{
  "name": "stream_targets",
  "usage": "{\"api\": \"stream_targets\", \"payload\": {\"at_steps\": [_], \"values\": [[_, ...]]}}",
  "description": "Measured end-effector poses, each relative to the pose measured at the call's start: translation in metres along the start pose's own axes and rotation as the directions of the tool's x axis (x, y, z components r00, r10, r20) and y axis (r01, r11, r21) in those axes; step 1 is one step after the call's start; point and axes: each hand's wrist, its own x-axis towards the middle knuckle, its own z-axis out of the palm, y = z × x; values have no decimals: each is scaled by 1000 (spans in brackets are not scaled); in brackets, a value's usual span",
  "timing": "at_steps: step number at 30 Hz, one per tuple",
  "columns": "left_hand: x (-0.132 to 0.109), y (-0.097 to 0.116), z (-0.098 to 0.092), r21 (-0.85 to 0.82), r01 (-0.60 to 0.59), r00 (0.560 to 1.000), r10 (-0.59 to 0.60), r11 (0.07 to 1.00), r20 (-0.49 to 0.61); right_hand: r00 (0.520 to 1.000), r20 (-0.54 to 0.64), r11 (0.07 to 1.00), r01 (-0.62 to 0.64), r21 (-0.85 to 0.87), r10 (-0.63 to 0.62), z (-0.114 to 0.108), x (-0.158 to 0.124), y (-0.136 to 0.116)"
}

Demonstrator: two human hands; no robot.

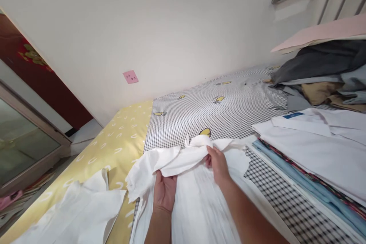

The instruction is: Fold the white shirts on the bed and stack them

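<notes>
A white garment (197, 202) lies spread on the bed in front of me, its upper edge gathered into loose folds with ruffled parts at both sides. My left hand (165, 190) is palm up under the folded edge, gripping the cloth with the fingertips tucked beneath it. On the right, my right hand (217, 164) pinches the same folded edge between thumb and fingers. Another white garment (82, 206) lies to the left on the yellow part of the bedding, apart from my hands.
To the right is a stack of folded clothes (323, 133) with a white collared shirt on top. Behind it sits a pile of dark and tan clothes (323, 65) under a pink board-like item (323, 32). The checked bedsheet (188, 110) meets a white wall (183, 26).
</notes>
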Motion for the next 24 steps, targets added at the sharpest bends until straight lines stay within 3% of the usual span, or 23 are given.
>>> {"api": "stream_targets", "payload": {"at_steps": [4,8,9,11,13,14,16,18,20,22,24], "values": [[-11,-2,25,141,-39,990,58,989,-127,995,54,954,-99,283,87,-4,4,-4],[-18,-10,38,404,-120,963,206,907,-177,994,49,918,-105,381,94,-8,5,-4],[-19,-11,39,545,-144,945,278,826,-172,995,43,915,-100,392,90,-8,4,-4],[-20,-11,41,841,-149,890,442,520,-116,996,44,913,-93,397,82,-8,3,-5],[-19,-4,46,979,-82,825,564,186,-38,996,51,914,-89,396,75,-8,2,-6],[-19,2,50,995,-52,801,599,84,-9,996,51,912,-92,399,78,-7,2,-6],[-19,16,57,996,-63,793,604,-57,85,994,46,906,-108,410,97,-6,3,-7],[-17,31,62,959,-152,829,498,-240,256,992,47,901,-126,414,118,-5,3,-7],[-13,44,66,934,-248,888,324,-258,326,991,51,900,-136,414,126,-3,4,-7],[-6,53,68,971,-220,946,222,-96,237,991,51,901,-135,413,125,-3,4,-7],[4,62,70,991,-104,972,219,80,84,991,42,904,-133,407,127,-3,3,-8]]}}
